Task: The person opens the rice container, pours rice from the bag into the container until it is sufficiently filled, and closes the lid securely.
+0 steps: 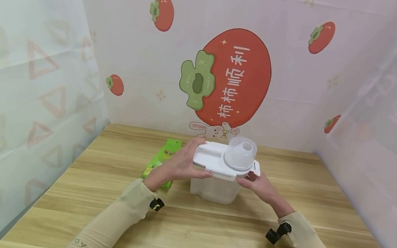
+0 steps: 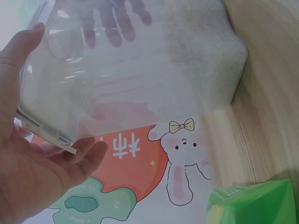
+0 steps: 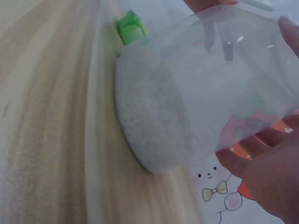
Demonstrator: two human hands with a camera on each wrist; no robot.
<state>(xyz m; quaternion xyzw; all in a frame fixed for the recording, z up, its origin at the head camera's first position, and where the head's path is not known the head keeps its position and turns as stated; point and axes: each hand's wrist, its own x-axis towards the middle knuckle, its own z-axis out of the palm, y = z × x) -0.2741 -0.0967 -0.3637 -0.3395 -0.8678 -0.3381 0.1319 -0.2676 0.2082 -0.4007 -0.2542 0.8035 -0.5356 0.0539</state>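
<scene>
A translucent food storage container stands upright on the wooden table, with a white lid on top. A clear cup sits on the right part of the lid. Whitish, grainy fill covers the container's lower part. My left hand grips the lid's left end, thumb along the front edge and fingers behind. At the right end, just under the lid, my right hand holds the container between thumb and fingers. The fingers of a hand show through the clear wall in the left wrist view.
Left of the container lies a green packet, partly hidden behind my left hand and forearm. The wooden table ends at a white backdrop with persimmon drawings. Fabric walls rise along the left and right sides.
</scene>
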